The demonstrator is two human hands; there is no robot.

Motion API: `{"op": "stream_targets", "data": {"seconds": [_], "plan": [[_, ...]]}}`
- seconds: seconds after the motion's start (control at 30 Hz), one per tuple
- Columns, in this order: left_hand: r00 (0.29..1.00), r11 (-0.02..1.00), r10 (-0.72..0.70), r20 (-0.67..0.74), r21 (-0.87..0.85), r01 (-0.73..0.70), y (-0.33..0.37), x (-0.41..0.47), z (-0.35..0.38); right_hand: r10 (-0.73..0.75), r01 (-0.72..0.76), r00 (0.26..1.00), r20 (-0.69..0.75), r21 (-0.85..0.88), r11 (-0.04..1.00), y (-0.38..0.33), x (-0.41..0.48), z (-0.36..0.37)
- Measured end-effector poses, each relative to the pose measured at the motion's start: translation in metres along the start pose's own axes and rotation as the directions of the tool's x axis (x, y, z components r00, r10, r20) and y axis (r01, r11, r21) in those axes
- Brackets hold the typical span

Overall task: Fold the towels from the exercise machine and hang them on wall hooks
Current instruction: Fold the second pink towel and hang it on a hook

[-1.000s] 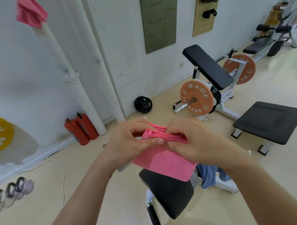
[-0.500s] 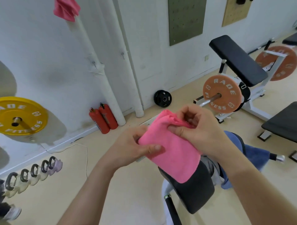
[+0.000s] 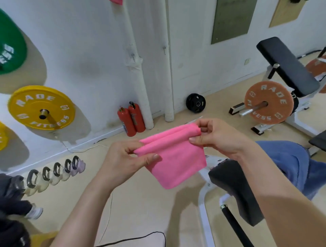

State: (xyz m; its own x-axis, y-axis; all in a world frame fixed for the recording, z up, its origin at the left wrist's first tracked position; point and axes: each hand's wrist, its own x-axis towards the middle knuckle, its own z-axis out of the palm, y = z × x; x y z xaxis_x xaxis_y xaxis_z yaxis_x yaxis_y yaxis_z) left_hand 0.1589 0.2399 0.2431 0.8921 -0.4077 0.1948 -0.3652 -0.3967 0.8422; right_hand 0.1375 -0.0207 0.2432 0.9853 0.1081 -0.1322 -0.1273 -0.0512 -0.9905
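A folded pink towel (image 3: 178, 158) hangs in the air between my hands, its folded edge on top. My left hand (image 3: 123, 160) pinches the towel's left top corner between thumb and fingers. My right hand (image 3: 217, 135) pinches the right top corner. Below and to the right, a blue towel (image 3: 298, 162) lies draped over the exercise machine, beside its black pad (image 3: 234, 188). Another pink towel (image 3: 117, 1) hangs high on the wall at the top edge. A small hook (image 3: 164, 48) sticks out of the white wall.
Two red fire extinguishers (image 3: 131, 118) stand by white pipes (image 3: 139, 70). Yellow (image 3: 41, 107) and green (image 3: 10, 45) plates hang on the wall; kettlebells (image 3: 53, 174) line the floor. A black plate (image 3: 195, 103) leans by the wall. A bench with an orange plate (image 3: 268, 102) stands right. A person's shoe (image 3: 34, 211) is at left.
The view has swung left and closer to the wall. My hands have drawn apart along the towel's top edge, so the pink towel now hangs stretched flat between them.
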Motion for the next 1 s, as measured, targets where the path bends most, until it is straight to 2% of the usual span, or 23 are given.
{"op": "stream_targets", "data": {"seconds": [0.1,0.17,0.3,0.37,0.43,0.53,0.63,0.7,0.77,0.83,0.9,1.0], "plan": [[0.982,0.997,0.024,-0.186,-0.066,-0.037,0.002,-0.007,-0.030,0.008,-0.006,0.995,0.098,-0.018,1.000,-0.024,0.015,0.023],[0.974,0.993,0.010,-0.226,-0.112,-0.036,0.000,-0.006,-0.046,0.007,-0.002,0.989,0.148,-0.030,1.000,-0.037,0.026,0.036],[0.987,0.965,0.056,-0.150,-0.244,-0.092,0.000,0.004,-0.063,0.003,-0.027,0.991,0.135,0.179,0.983,-0.048,0.055,0.054],[0.990,0.959,0.082,-0.113,-0.263,-0.110,0.002,0.013,-0.065,0.023,-0.034,0.998,0.064,0.190,0.981,-0.046,0.072,0.059],[0.995,0.963,0.099,-0.030,-0.248,-0.103,0.006,0.025,-0.063,0.024,-0.021,1.000,-0.014,0.177,0.984,-0.039,0.089,0.061],[0.992,0.941,0.077,0.097,-0.335,-0.040,0.003,0.055,-0.058,0.008,0.001,0.997,-0.075,0.119,0.993,-0.029,0.119,0.059],[0.993,0.918,0.054,0.108,-0.396,-0.007,-0.008,0.097,-0.056,-0.044,0.041,0.994,-0.096,-0.027,0.999,-0.029,0.149,0.052],[0.987,0.912,0.050,0.151,-0.410,0.017,-0.015,0.131,-0.053,-0.138,0.124,0.984,-0.116,-0.116,0.985,-0.035,0.166,0.039],[0.978,0.910,0.079,0.195,-0.414,0.009,-0.020,0.164,-0.048,-0.235,0.234,0.972,-0.012,-0.065,0.970,-0.047,0.181,0.027],[0.980,0.894,0.086,0.178,-0.448,0.003,-0.022,0.200,-0.046,-0.270,0.265,0.957,0.101,0.063,0.962,-0.060,0.198,0.015],[0.986,0.892,0.087,0.143,-0.452,-0.013,-0.022,0.229,-0.048,-0.287,0.273,0.951,0.118,0.119,0.955,-0.070,0.219,0.003],[0.989,0.935,0.094,0.114,-0.351,-0.048,-0.021,0.271,-0.051,-0.321,0.310,0.941,0.104,0.110,0.944,-0.080,0.263,-0.016]]}}
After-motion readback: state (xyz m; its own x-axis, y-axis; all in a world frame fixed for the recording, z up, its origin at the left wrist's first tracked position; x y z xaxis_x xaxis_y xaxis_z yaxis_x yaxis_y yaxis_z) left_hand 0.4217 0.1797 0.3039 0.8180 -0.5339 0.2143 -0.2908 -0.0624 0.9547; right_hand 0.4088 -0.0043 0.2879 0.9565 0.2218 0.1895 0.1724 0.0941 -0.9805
